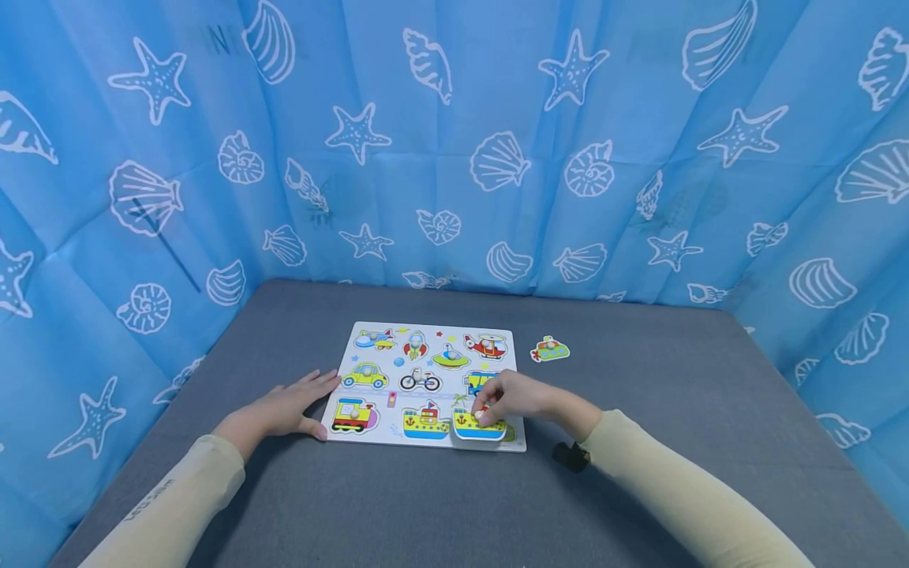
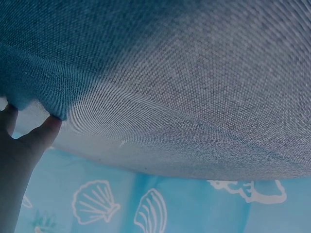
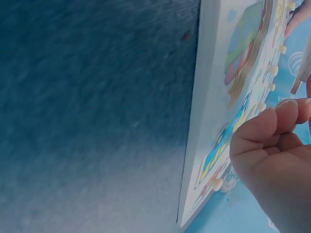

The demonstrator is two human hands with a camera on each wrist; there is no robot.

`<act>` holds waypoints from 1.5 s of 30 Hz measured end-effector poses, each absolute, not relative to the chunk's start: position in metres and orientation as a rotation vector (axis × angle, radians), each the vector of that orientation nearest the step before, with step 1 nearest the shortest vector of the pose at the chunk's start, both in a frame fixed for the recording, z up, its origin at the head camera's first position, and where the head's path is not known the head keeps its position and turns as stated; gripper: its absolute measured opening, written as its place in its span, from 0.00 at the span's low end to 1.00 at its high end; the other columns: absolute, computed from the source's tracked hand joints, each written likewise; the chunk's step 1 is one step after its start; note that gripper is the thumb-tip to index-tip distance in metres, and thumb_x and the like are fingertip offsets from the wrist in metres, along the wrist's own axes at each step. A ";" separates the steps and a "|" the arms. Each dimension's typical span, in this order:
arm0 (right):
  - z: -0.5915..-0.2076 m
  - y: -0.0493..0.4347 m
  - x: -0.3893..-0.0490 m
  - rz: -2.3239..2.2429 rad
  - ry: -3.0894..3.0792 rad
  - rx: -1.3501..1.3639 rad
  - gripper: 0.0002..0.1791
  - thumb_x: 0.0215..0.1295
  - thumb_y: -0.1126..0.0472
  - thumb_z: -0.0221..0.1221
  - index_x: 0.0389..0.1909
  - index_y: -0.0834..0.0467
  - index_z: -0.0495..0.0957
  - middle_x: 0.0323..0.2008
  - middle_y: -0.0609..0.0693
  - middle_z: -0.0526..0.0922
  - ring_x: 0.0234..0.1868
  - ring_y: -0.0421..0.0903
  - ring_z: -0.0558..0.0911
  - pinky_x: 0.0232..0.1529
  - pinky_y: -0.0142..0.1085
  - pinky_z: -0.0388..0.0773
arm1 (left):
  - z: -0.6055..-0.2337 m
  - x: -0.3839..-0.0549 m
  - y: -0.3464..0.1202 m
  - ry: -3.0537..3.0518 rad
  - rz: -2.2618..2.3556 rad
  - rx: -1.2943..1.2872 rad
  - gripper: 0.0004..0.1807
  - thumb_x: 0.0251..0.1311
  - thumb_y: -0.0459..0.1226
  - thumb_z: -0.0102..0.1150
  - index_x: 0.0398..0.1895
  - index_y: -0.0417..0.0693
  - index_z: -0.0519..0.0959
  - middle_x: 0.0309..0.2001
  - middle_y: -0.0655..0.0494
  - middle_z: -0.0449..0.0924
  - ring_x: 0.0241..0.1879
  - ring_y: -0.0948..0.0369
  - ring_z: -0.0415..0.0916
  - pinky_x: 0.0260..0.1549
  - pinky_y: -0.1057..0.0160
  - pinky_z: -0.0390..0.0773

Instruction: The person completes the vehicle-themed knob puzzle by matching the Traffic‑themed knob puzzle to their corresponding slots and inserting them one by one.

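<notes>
A white wooden puzzle board (image 1: pixel 398 438) with vehicle pictures lies on the grey table. My right hand (image 1: pixel 514 398) pinches a boat puzzle piece (image 1: pixel 472 430) by its knob, with the piece tilted over the board's lower right part. Beside it, to the left, the board shows a matching boat picture (image 1: pixel 424 424) without a knob. Partly covered by the held piece is a green picture at the lower right corner. My left hand (image 1: pixel 287 404) has its fingers extended, with fingertips at the board's left edge. In the right wrist view, the curled fingers (image 3: pixel 262 127) appear close over the board.
A submarine piece (image 1: pixel 550 349) lies on the table (image 1: pixel 639 379) to the right of the board. Several knobbed pieces, such as a car (image 1: pixel 365 376), train (image 1: pixel 355 416) and helicopter (image 1: pixel 486 345), sit in the board. A blue shell-patterned curtain (image 1: pixel 454 197) surrounds the table's far and side edges.
</notes>
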State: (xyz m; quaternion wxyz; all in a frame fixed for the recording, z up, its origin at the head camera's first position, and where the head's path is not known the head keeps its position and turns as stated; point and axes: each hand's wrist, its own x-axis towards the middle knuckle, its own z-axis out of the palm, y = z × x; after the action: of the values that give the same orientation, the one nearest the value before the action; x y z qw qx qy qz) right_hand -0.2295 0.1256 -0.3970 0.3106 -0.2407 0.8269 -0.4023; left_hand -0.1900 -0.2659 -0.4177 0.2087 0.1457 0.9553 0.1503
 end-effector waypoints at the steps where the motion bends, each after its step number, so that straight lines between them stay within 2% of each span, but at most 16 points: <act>1: -0.398 0.124 -0.229 -1.062 2.187 -0.640 0.04 0.58 0.66 0.67 0.34 0.61 0.84 0.22 0.46 0.70 0.29 0.43 0.68 0.32 0.34 0.63 | -0.417 -0.190 -0.266 2.658 0.418 0.405 0.59 0.45 0.58 0.70 0.76 0.43 0.52 0.75 0.38 0.49 0.73 0.38 0.41 0.60 0.26 0.46; 22: -0.401 0.090 -0.221 -1.090 2.162 -0.600 0.03 0.58 0.66 0.67 0.33 0.60 0.85 0.19 0.45 0.68 0.20 0.40 0.64 0.24 0.31 0.62 | -0.419 -0.190 -0.266 2.654 0.416 0.395 0.59 0.45 0.60 0.69 0.76 0.44 0.52 0.75 0.39 0.49 0.73 0.39 0.40 0.61 0.27 0.45; 45: -0.407 0.062 -0.217 -1.046 2.250 -0.577 0.02 0.57 0.65 0.68 0.30 0.59 0.84 0.21 0.45 0.72 0.26 0.41 0.68 0.28 0.32 0.64 | -0.420 -0.191 -0.267 2.657 0.421 0.392 0.60 0.45 0.61 0.69 0.76 0.44 0.52 0.75 0.39 0.48 0.73 0.38 0.40 0.61 0.27 0.44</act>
State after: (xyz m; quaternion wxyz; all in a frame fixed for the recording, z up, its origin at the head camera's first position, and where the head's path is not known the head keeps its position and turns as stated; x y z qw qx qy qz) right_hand -0.2167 0.0622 -0.4073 0.2927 -0.2165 0.8446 -0.3927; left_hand -0.1911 -0.2670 -0.4195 0.2102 0.1410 0.9555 0.1515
